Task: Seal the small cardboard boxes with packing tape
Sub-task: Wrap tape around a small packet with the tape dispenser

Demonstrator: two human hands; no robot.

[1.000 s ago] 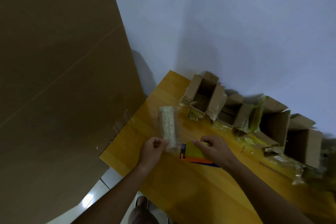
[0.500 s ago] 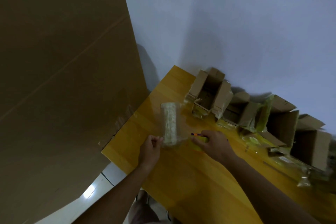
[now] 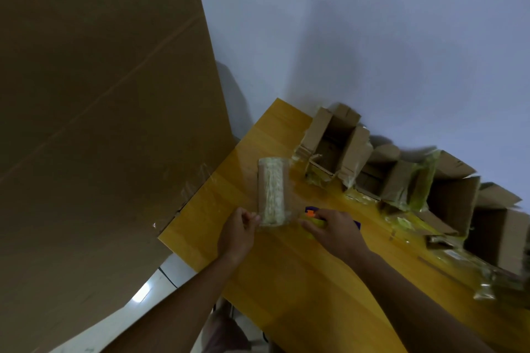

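Now keep your left hand [image 3: 235,233] pinched on the tape strip [image 3: 272,190] and your right hand [image 3: 332,231] gripping the dispenser [image 3: 311,213], pulling taut.

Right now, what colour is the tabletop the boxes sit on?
Yellow-orange wood grain tabletop, glossy; the head view, the only one, shows it.

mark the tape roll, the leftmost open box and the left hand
clear packing tape roll [image 3: 272,190], head view, middle of its outer face
leftmost open brown cardboard box [image 3: 332,146], head view, inside wall
left hand [image 3: 236,233], head view, back of hand
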